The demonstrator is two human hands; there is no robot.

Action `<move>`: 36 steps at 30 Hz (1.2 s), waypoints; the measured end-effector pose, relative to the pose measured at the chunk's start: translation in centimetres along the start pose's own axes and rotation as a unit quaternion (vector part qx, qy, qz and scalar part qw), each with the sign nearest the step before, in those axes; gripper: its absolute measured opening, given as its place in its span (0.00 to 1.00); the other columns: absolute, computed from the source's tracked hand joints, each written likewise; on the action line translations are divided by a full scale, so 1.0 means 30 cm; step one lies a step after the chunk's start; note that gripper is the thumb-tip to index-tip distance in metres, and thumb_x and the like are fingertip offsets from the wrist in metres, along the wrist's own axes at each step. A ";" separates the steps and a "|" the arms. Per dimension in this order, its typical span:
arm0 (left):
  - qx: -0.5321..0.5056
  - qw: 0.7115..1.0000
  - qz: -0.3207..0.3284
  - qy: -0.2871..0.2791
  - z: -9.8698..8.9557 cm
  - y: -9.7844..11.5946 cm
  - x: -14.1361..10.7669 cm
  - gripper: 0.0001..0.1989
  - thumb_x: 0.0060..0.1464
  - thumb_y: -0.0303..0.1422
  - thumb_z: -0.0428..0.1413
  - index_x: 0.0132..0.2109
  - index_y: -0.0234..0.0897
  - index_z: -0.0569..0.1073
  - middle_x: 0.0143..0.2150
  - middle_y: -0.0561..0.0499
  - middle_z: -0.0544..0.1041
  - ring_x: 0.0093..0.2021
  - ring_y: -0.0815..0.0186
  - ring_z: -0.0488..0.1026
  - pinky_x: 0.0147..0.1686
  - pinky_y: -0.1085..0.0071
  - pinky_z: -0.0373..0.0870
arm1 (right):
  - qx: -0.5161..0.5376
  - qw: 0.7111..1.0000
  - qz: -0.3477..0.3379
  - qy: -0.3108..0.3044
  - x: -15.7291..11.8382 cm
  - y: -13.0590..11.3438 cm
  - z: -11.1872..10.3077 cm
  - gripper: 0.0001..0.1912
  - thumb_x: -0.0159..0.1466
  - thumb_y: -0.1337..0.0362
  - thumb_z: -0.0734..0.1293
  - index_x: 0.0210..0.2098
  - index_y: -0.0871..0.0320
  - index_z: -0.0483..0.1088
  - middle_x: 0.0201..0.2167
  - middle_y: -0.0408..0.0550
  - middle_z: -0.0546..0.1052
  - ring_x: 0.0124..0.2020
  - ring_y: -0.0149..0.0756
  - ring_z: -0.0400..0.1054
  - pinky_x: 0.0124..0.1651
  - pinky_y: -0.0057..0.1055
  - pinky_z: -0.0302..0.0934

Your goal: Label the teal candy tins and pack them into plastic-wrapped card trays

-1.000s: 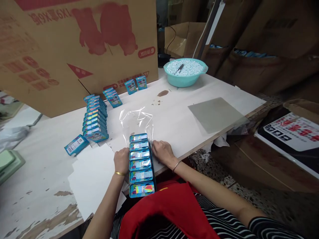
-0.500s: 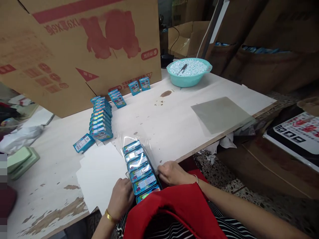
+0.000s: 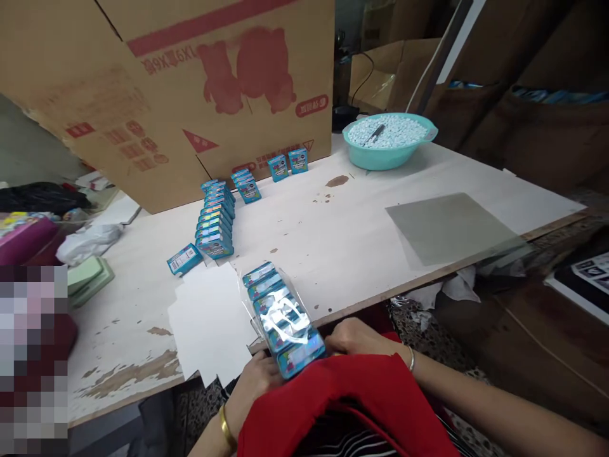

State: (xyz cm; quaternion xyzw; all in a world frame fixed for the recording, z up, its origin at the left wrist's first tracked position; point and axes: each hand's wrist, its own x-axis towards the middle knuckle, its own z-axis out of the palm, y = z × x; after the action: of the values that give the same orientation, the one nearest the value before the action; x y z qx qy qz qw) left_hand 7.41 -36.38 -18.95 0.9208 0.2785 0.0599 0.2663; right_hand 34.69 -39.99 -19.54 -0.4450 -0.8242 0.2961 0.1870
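A row of several blue boxes (image 3: 281,317) lies in clear plastic film at the table's near edge, its top shining with glare. My left hand (image 3: 259,381) is closed at the row's lower left side, fingertips partly hidden beneath it. On the opposite side my right hand (image 3: 349,336) is curled shut against the row's lower right end. The red apron (image 3: 333,387) covers the part nearest my body. Just left of the row lie white sheets (image 3: 209,324), fanned out on the table.
Behind are a stack of blue boxes (image 3: 216,219), a lone box (image 3: 184,259), a large carton (image 3: 228,82) and a turquoise basin (image 3: 387,155) of small pale pieces. A translucent sheet (image 3: 454,228) lies right; a green object (image 3: 90,279) sits left.
The view has shifted left. The wrapped row now reaches less far under the apron, and its lower end box shows fully. Both hands remain beside it, the left partly underneath.
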 end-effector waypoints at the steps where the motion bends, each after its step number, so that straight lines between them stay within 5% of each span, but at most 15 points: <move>1: 0.007 1.000 0.011 -0.013 -0.012 0.034 0.051 0.21 0.62 0.38 0.42 0.27 0.44 0.75 0.23 0.50 0.75 0.27 0.64 0.71 0.38 0.64 0.68 | -0.011 0.998 0.046 0.038 0.006 0.020 -0.025 0.17 0.63 0.63 0.58 0.20 0.58 0.68 0.17 0.43 0.68 0.20 0.29 0.56 0.26 0.28 0.41; 4: 0.000 0.998 0.056 -0.043 -0.056 0.145 0.218 0.14 0.61 0.36 0.45 0.42 0.42 0.76 0.37 0.47 0.79 0.37 0.63 0.74 0.41 0.65 0.68 | -0.011 0.956 0.216 0.198 0.008 0.108 -0.121 0.15 0.63 0.61 0.58 0.23 0.57 0.68 0.18 0.43 0.68 0.22 0.30 0.59 0.27 0.27 0.46; 6: -0.038 0.997 0.071 0.001 -0.100 0.187 0.299 0.13 0.60 0.36 0.48 0.48 0.41 0.73 0.41 0.47 0.78 0.40 0.64 0.74 0.41 0.67 0.68 | 0.048 0.911 0.273 0.304 -0.009 0.165 -0.177 0.14 0.64 0.56 0.58 0.30 0.57 0.68 0.20 0.41 0.68 0.24 0.31 0.60 0.29 0.27 0.50; 9: -0.058 0.969 -0.024 0.238 -0.188 0.143 0.346 0.11 0.58 0.39 0.52 0.44 0.40 0.72 0.40 0.47 0.76 0.41 0.64 0.72 0.43 0.67 0.67 | 0.174 0.858 0.279 0.395 -0.034 0.198 -0.202 0.21 0.65 0.46 0.55 0.32 0.57 0.66 0.23 0.40 0.67 0.26 0.31 0.62 0.32 0.27 0.55; 11: -0.044 0.904 -0.145 0.400 -0.244 0.051 0.350 0.15 0.55 0.43 0.54 0.45 0.38 0.70 0.44 0.45 0.73 0.46 0.61 0.70 0.45 0.65 0.66 | 0.235 0.843 0.269 0.403 -0.022 0.183 -0.183 0.25 0.64 0.42 0.54 0.30 0.57 0.64 0.24 0.40 0.67 0.27 0.31 0.61 0.33 0.27 0.56; 12: -0.049 0.880 -0.199 0.428 -0.266 -0.001 0.350 0.19 0.52 0.45 0.55 0.47 0.37 0.69 0.46 0.44 0.72 0.47 0.59 0.69 0.45 0.64 0.66 | 0.253 0.840 0.262 0.402 -0.005 0.168 -0.168 0.25 0.64 0.41 0.55 0.29 0.57 0.64 0.24 0.40 0.67 0.27 0.31 0.61 0.33 0.27 0.56; 15: -0.177 0.856 -0.300 0.382 -0.293 -0.130 0.347 0.23 0.45 0.48 0.59 0.41 0.35 0.70 0.38 0.48 0.73 0.39 0.62 0.70 0.39 0.66 0.67 | 0.285 0.833 0.232 0.413 0.070 0.122 -0.131 0.24 0.61 0.42 0.59 0.26 0.56 0.62 0.23 0.39 0.64 0.27 0.30 0.59 0.33 0.27 0.55; 18: -0.312 0.811 -0.301 0.394 -0.278 -0.171 0.336 0.18 0.42 0.46 0.61 0.29 0.36 0.67 0.26 0.56 0.68 0.27 0.71 0.66 0.32 0.72 0.64 | 0.314 0.819 0.204 0.435 0.124 0.090 -0.126 0.24 0.61 0.44 0.61 0.21 0.56 0.58 0.20 0.37 0.58 0.24 0.29 0.54 0.30 0.26 0.52; 23: -0.447 0.749 -0.231 0.432 -0.230 -0.104 0.279 0.16 0.43 0.42 0.62 0.25 0.36 0.65 0.22 0.57 0.66 0.25 0.73 0.64 0.29 0.75 0.62 | 0.338 0.821 0.165 0.430 0.090 0.071 -0.177 0.21 0.63 0.48 0.62 0.21 0.57 0.60 0.21 0.39 0.61 0.27 0.30 0.55 0.32 0.27 0.52; 27: -0.519 0.686 -0.260 0.438 -0.219 -0.059 0.209 0.19 0.48 0.45 0.59 0.24 0.37 0.63 0.16 0.61 0.58 0.17 0.75 0.55 0.23 0.75 0.59 | 0.352 0.818 0.161 0.427 0.021 0.080 -0.203 0.19 0.62 0.51 0.64 0.21 0.57 0.62 0.22 0.40 0.61 0.27 0.30 0.55 0.32 0.27 0.52; 31: -0.477 0.744 -0.318 0.342 -0.219 -0.058 0.175 0.26 0.46 0.56 0.55 0.34 0.34 0.72 0.23 0.53 0.69 0.24 0.69 0.67 0.26 0.72 0.63 | 0.390 0.804 0.169 0.415 -0.016 0.090 -0.197 0.18 0.60 0.51 0.66 0.22 0.56 0.63 0.23 0.40 0.62 0.27 0.30 0.55 0.32 0.27 0.52; 34: -0.431 0.800 -0.307 0.282 -0.199 -0.044 0.186 0.22 0.45 0.52 0.59 0.30 0.34 0.71 0.26 0.53 0.70 0.28 0.69 0.66 0.28 0.74 0.61 | 0.423 0.780 0.186 0.421 -0.019 0.088 -0.193 0.17 0.58 0.51 0.68 0.23 0.56 0.65 0.23 0.40 0.63 0.26 0.30 0.56 0.31 0.27 0.53; 36: -0.426 0.807 -0.294 0.283 -0.185 -0.023 0.199 0.19 0.46 0.48 0.60 0.27 0.35 0.70 0.24 0.55 0.68 0.26 0.71 0.63 0.29 0.75 0.61 | 0.436 0.773 0.191 0.420 -0.018 0.086 -0.195 0.17 0.58 0.51 0.68 0.22 0.56 0.65 0.22 0.39 0.63 0.26 0.29 0.56 0.31 0.27 0.53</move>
State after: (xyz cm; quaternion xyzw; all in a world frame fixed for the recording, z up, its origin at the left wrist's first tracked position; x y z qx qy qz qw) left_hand 10.65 -30.10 -14.81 0.5313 0.5451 0.3498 0.5461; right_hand 39.93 -37.44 -16.84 -0.5442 -0.3441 0.4369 0.6281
